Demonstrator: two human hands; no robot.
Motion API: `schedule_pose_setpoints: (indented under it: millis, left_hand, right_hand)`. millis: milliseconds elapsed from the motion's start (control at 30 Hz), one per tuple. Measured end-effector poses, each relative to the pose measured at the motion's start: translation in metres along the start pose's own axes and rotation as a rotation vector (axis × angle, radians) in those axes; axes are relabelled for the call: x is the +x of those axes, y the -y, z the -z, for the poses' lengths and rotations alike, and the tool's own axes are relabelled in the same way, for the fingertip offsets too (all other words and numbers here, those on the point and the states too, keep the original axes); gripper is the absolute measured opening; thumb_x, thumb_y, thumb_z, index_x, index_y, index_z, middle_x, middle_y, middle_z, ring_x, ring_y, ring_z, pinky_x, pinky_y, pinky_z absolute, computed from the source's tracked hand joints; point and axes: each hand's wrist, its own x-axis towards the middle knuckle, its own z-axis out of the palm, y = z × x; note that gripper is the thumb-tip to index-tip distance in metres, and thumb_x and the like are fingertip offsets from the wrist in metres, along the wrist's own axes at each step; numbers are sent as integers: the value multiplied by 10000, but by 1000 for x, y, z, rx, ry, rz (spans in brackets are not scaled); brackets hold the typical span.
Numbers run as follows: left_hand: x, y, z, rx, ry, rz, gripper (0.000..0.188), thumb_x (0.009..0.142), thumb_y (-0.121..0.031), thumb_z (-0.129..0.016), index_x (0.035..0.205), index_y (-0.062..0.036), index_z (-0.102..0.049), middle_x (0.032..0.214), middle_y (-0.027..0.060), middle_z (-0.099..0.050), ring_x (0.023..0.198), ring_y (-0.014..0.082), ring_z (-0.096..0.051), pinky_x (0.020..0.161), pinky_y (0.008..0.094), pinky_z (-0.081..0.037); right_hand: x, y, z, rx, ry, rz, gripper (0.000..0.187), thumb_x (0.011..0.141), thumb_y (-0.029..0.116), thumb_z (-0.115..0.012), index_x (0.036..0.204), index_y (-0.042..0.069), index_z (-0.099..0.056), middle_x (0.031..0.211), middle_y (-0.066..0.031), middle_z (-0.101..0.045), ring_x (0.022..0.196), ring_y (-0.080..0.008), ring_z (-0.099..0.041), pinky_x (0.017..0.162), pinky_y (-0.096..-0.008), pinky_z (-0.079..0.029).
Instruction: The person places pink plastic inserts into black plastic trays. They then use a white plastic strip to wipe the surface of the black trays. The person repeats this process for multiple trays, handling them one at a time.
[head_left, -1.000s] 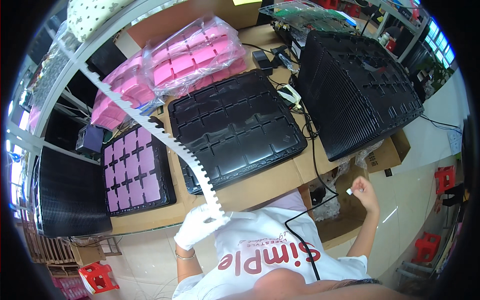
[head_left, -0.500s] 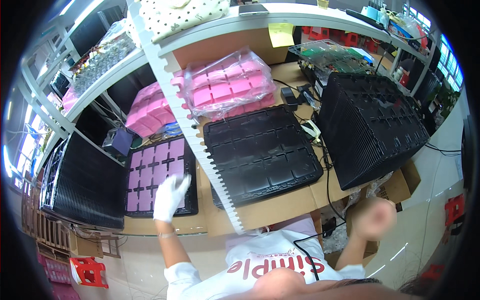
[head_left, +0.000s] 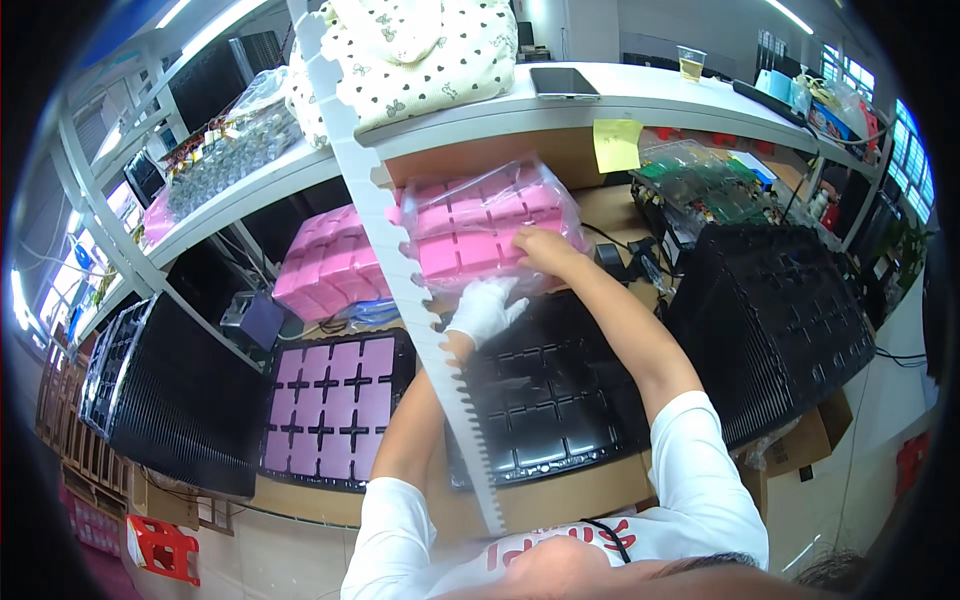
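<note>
Pink foam sheets [head_left: 463, 255], divided into blocks, lie in a see-through plastic bag [head_left: 553, 190] at the back of the bench. My bare right hand [head_left: 546, 249] reaches onto their front right part, its fingers bent and closed at the foam. In a white glove, my left hand [head_left: 485, 312] is at the bag's near edge, its fingers spread and thumb apart. Both forearms reach over a black moulded tray [head_left: 545, 400] with cross-shaped ridges. Left of the white notched upright [head_left: 410, 290], a second black tray [head_left: 403, 362] holds purple-pink foam pieces [head_left: 335, 400].
Tall stacks of black trays stand at the left [head_left: 185, 400] and right [head_left: 770, 330]. More pink foam [head_left: 335, 262] is behind the left tray. A shelf [head_left: 640, 95] above carries a patterned bag [head_left: 430, 65], a phone [head_left: 563, 83] and a cup [head_left: 690, 63].
My left hand has moved from the purple-pink foam tray to the bagged foam. My right hand has come from the right side onto the foam. The view has shifted upward.
</note>
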Motion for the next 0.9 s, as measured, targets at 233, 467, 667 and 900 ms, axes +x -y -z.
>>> schedule_pose_setpoints:
  millis: [233,467,667,900]
  left_hand:
    - [-6,-3,19,-287,173,254,469,924,-369,-603,1233,-15,-614,1206,199,-638,1128,311,-610,986,386,-460]
    - [0,8,-1,-1487,-56,574,771,956,-571,-491,1444,10,-357,1444,158,-453,1314,259,-456,1088,353,-361]
    - [-14,-3,15,-2314,-565,648,1206,740,-818,-535,1523,-20,-80,1471,158,-392,1209,281,-524,964,388,-467]
    - [-68,33,37,-2179,-593,804,407,876,-506,-674,1061,-150,-613,854,-33,-585,611,74,-489,547,231,-416]
  right_hand:
    - [19,-24,-9,95,214,-44,169,785,193,-626,813,36,-683,869,-184,-669,831,-377,-643,779,-476,-502]
    - [58,3,5,503,-659,-263,234,846,238,-665,897,10,-672,914,-180,-671,857,-347,-651,774,-397,-503]
    - [29,63,64,694,-676,-148,358,875,333,-682,1065,31,-650,1033,-114,-651,1040,-270,-594,876,-373,-467]
    - [-59,62,50,1785,-308,-1123,448,914,264,-672,1258,19,-523,1223,-128,-571,1120,-239,-565,917,-392,-492]
